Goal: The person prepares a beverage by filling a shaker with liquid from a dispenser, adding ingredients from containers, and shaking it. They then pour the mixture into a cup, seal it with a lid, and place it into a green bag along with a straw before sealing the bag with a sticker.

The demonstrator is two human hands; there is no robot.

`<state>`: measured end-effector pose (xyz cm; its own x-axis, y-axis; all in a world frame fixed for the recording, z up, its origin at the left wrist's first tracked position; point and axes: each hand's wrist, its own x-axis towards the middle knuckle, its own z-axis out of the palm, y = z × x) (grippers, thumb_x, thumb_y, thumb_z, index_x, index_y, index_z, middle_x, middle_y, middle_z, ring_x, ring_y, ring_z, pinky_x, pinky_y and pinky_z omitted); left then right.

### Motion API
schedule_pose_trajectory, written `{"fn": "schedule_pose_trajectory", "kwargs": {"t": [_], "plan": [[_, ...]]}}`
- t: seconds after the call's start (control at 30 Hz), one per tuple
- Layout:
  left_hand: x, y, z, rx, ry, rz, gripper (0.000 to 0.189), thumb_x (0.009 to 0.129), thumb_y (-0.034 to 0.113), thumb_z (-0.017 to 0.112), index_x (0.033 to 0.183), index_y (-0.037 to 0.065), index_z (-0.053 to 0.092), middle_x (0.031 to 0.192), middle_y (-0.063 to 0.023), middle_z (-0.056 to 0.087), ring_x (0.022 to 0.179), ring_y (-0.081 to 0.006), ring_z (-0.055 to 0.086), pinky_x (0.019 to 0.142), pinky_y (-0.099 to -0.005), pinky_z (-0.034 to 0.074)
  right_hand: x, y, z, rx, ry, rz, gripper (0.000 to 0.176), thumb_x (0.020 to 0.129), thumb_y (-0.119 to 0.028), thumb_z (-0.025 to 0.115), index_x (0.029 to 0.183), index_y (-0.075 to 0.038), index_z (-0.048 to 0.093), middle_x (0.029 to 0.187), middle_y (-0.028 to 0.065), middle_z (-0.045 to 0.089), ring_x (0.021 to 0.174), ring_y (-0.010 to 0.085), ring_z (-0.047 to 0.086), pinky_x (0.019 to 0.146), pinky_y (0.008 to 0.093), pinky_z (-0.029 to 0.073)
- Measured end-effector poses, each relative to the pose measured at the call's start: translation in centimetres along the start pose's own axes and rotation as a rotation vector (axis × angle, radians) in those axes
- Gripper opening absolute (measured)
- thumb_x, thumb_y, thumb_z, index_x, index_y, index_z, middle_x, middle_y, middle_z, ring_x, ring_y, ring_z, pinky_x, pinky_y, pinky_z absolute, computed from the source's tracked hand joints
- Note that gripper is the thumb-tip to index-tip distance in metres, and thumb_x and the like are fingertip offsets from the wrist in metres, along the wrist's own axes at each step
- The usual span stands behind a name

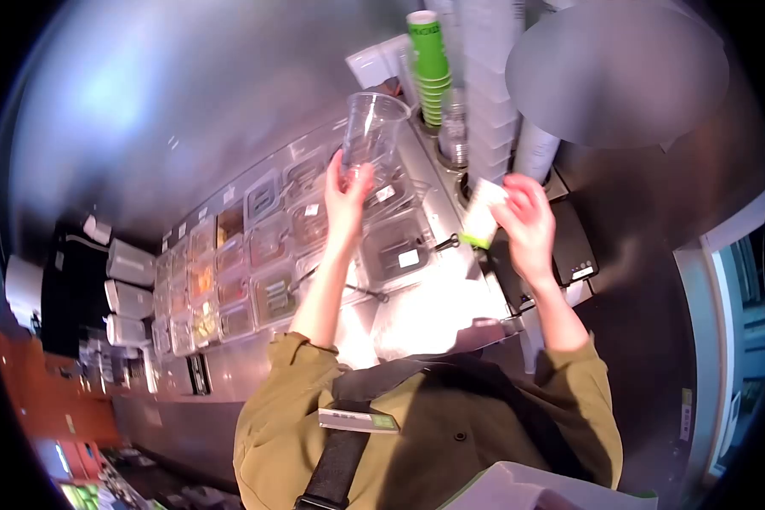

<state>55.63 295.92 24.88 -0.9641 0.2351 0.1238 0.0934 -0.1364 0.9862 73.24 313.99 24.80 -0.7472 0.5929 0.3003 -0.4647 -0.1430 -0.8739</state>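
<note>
My left hand (346, 197) is wrapped around the lower part of a clear plastic cup (372, 127), held up over the counter with its wide mouth upward. In my right hand (529, 223), thumb and fingers pinch a small white slip (483, 211) with a green lower edge; any print on it is too blurred to read. The slip hangs to the right of the cup, apart from it. Below my left hand lie lidded clear containers (397, 248), one with a white label on its lid.
A stack of green paper cups (427, 59) stands at the back, beside tall stacks of translucent cups (489, 93). Further left, food tubs (204, 276) sit in rows. A black flat device (576, 242) lies at the right. A grey round blur (618, 72) covers the upper right.
</note>
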Motion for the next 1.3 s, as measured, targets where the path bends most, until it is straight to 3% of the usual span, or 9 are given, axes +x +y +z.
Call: {"fn": "schedule_pose_trajectory", "kwargs": {"t": [0.3, 0.43, 0.53, 0.7, 0.83, 0.9, 0.97, 1.07, 1.3], "plan": [[-7.4, 1.4, -16.8, 0.258, 0.29, 0.305, 0.082, 0.061, 0.009, 0.076, 0.131, 0.012, 0.034, 0.117, -0.0072, 0.034, 0.104, -0.0179, 0.041, 0.083, -0.0318, 0.042, -2.0, 8.1, 27.0, -0.167, -0.295, -0.139, 0.044, 0.07, -0.005, 0.07, 0.107, 0.001, 0.047, 0.082, 0.003, 0.055, 0.069, 0.0069, 0.05, 0.062, 0.0203, 0.043], [-9.6, -0.5, -27.3, 0.061, 0.467, 0.346, 0.083, 0.061, 0.013, 0.077, 0.131, 0.011, 0.032, 0.117, -0.0068, 0.034, 0.104, -0.0191, 0.04, 0.084, -0.0321, 0.041, -8.3, 11.9, 36.8, -0.55, -0.273, -0.292, 0.058, 0.072, -0.017, 0.07, 0.119, 0.0, 0.04, 0.107, 0.008, 0.049, 0.086, 0.0136, 0.052, 0.076, 0.028, 0.043], [-12.4, -1.1, -35.9, -0.287, 0.147, 0.14, 0.091, 0.059, 0.008, 0.076, 0.131, 0.008, 0.02, 0.121, -0.0092, 0.033, 0.113, -0.0212, 0.036, 0.086, -0.0344, 0.04, -12.2, 17.1, 40.9, 0.186, -0.631, 0.701, 0.055, 0.082, -0.027, 0.057, 0.125, -0.003, 0.034, 0.118, 0.0105, 0.047, 0.104, 0.0195, 0.05, 0.09, 0.0315, 0.039], [-14.1, -1.2, -51.0, -0.291, 0.323, -0.133, 0.077, 0.073, 0.007, 0.062, 0.132, 0.009, 0.012, 0.124, -0.021, 0.036, 0.114, -0.0301, 0.043, 0.091, -0.0396, 0.04, -20.3, 20.9, 51.0, -0.375, -1.092, 0.648, 0.067, 0.075, -0.03, 0.066, 0.129, -0.005, 0.035, 0.111, 0.0104, 0.054, 0.1, 0.0178, 0.052, 0.084, 0.0312, 0.041], [-14.7, -2.6, -59.0, -0.568, 0.397, -0.183, 0.074, 0.08, 0.056, 0.048, 0.132, 0.009, 0.021, 0.117, -0.0222, 0.047, 0.104, -0.0319, 0.051, 0.082, -0.0396, 0.046, -12.6, 29.0, 57.6, -0.778, -1.354, 0.419, 0.042, 0.082, -0.025, 0.055, 0.117, -0.003, 0.048, 0.107, 0.0085, 0.057, 0.091, 0.0179, 0.056, 0.08, 0.0303, 0.044], [-15.4, -2.7, -63.5, -0.642, 0.41, -0.202, 0.084, 0.074, 0.07, 0.04, 0.131, 0.01, 0.027, 0.116, -0.0223, 0.048, 0.098, -0.0321, 0.054, 0.078, -0.0385, 0.047, -7.5, 37.9, 58.3, -1.218, -1.045, -0.415, 0.038, 0.08, -0.026, 0.057, 0.111, -0.004, 0.052, 0.104, 0.0129, 0.058, 0.09, 0.0265, 0.057, 0.078, 0.0351, 0.046], [-16.2, -2.8, -68.0, -0.67, 0.371, -0.229, 0.09, 0.066, 0.074, 0.043, 0.13, 0.011, 0.032, 0.115, -0.0226, 0.049, 0.095, -0.0325, 0.055, 0.075, -0.0388, 0.047, -3.1, 46.0, 57.4, -1.181, -0.851, -0.682, 0.032, 0.078, -0.026, 0.058, 0.103, -0.007, 0.056, 0.098, 0.0134, 0.058, 0.086, 0.0322, 0.056, 0.074, 0.0403, 0.046], [-16.4, -2.6, -72.1, -0.562, 0.367, -0.166, 0.094, 0.063, 0.076, 0.045, 0.128, 0.009, 0.035, 0.114, -0.0225, 0.05, 0.094, -0.0322, 0.055, 0.073, -0.0376, 0.048, 0.6, 47.2, 58.1, -1.494, -1.316, -0.088, 0.027, 0.078, -0.024, 0.058, 0.099, -0.007, 0.055, 0.097, 0.0119, 0.058, 0.085, 0.032, 0.056, 0.071, 0.0418, 0.046], [-13.1, -2.9, -73.0, -0.424, 0.603, -0.113, 0.098, 0.064, 0.076, 0.046, 0.134, 0.011, 0.025, 0.122, -0.0177, 0.045, 0.099, -0.0328, 0.054, 0.082, -0.0433, 0.047, 7.8, 45.4, 59.3, -0.909, -1.022, 0.107, 0.018, 0.085, -0.014, 0.052, 0.1, -0.005, 0.056, 0.081, 0.0046, 0.059, 0.075, 0.0128, 0.055, 0.068, 0.0283, 0.045]]}}
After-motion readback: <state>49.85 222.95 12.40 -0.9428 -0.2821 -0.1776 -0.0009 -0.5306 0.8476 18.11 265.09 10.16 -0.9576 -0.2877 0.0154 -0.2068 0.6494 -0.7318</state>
